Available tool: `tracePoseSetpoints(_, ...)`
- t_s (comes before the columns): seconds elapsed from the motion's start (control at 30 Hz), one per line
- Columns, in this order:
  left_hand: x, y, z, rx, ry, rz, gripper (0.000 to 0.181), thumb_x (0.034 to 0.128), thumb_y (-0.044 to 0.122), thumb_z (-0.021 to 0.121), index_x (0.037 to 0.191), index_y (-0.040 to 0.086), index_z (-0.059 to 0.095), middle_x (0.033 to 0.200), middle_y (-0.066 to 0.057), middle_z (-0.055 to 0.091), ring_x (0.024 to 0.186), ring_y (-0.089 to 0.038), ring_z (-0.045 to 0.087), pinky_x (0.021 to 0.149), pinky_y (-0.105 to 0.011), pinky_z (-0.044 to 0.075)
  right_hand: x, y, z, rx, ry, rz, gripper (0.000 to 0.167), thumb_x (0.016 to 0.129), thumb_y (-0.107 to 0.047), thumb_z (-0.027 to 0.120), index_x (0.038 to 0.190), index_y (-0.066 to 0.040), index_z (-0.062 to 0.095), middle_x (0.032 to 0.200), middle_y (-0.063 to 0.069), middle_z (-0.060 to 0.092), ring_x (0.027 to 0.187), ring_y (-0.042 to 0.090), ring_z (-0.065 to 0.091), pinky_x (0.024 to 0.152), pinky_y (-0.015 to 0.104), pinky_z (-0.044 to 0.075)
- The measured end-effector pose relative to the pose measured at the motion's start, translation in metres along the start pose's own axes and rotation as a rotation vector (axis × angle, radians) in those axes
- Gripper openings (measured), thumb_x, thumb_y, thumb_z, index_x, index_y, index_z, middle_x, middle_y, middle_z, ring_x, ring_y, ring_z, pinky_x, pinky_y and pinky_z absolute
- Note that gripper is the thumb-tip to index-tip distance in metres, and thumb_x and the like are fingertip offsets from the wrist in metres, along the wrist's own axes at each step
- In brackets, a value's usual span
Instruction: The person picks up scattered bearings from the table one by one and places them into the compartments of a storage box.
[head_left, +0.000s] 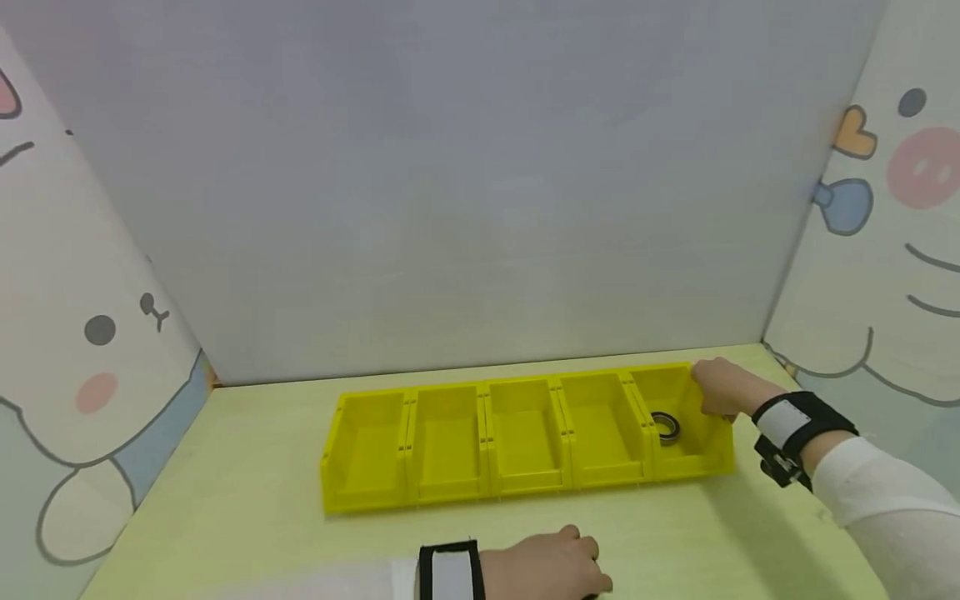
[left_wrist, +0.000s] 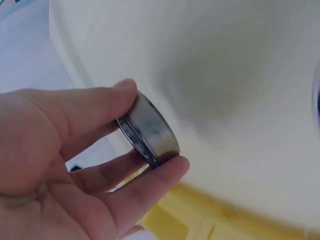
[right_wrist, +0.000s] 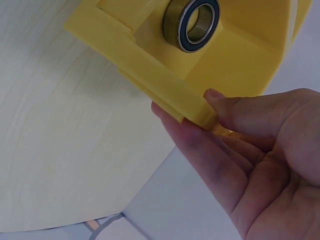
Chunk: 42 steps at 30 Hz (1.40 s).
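Observation:
A metal ball bearing (left_wrist: 152,127) is pinched between the thumb and fingers of my left hand (head_left: 546,567), over the table in front of the bins. My right hand (head_left: 723,387) grips the side wall of the rightmost yellow bin (head_left: 693,467), thumb on the inner side and fingers beneath the edge in the right wrist view. Inside that bin stands another ball bearing (right_wrist: 192,25) with a dark seal ring, apart from the right hand. The left hand's bearing is mostly hidden in the head view.
Several yellow bins (head_left: 450,442) join in a row to the left of the gripped one. They stand on a pale wooden table (head_left: 262,467). A grey panel (head_left: 480,183) rises behind, and panels with cartoon animals (head_left: 892,275) flank both sides.

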<state>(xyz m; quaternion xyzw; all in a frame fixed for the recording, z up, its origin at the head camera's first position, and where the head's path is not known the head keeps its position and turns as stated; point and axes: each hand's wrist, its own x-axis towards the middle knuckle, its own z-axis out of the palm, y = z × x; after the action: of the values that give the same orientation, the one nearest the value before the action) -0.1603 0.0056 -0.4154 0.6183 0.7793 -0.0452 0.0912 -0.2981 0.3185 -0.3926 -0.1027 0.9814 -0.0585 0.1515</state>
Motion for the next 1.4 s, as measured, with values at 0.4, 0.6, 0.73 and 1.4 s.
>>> tracePoseSetpoints(0.4,0.035,-0.066,-0.078,-0.057,0.098,-0.322,0.029,0.0912,0.013,0.061,0.119,0.012,0.066,0.114,0.0,0.067,0.098,-0.012,0.061,0.086,-0.019,0.046,-0.007,0.0,-0.001,0.004,0.002,-0.015,0.02,0.081,0.005,0.064,0.096,0.009,0.052,0.075,0.013,0.052,0.055,0.017,0.057,0.049,0.025,0.051)
tracePoseSetpoints(0.6,0.063,-0.098,-0.074,-0.123,0.121,-0.46,0.032,0.0924,0.016,0.061,0.124,0.01,0.062,0.115,-0.002,0.066,0.089,-0.009,0.059,0.081,-0.018,0.046,-0.003,0.0,-0.001,0.011,-0.002,-0.008,0.02,0.081,0.005,0.063,0.097,0.009,0.053,0.075,0.012,0.052,0.055,0.017,0.056,0.048,0.025,0.05)
tracePoseSetpoints(0.73,0.08,-0.108,-0.067,-0.121,0.153,-0.514,0.026,0.0911,0.016,0.063,0.116,0.01,0.065,0.089,0.0,0.063,0.068,-0.009,0.047,0.064,-0.019,0.039,-0.001,0.0,-0.001,0.018,-0.01,-0.005,0.019,0.081,0.005,0.063,0.097,0.009,0.053,0.075,0.012,0.052,0.055,0.017,0.056,0.049,0.025,0.051)
tracePoseSetpoints(1.4,0.14,-0.126,-0.016,-0.076,0.177,-0.722,0.018,0.0951,0.009,0.053,0.085,0.011,0.068,0.08,0.001,0.066,0.06,-0.01,0.047,0.055,-0.021,0.042,-0.003,-0.003,-0.002,0.035,-0.006,0.013,0.02,0.081,0.006,0.063,0.098,0.009,0.053,0.076,0.012,0.053,0.056,0.018,0.056,0.049,0.025,0.05)
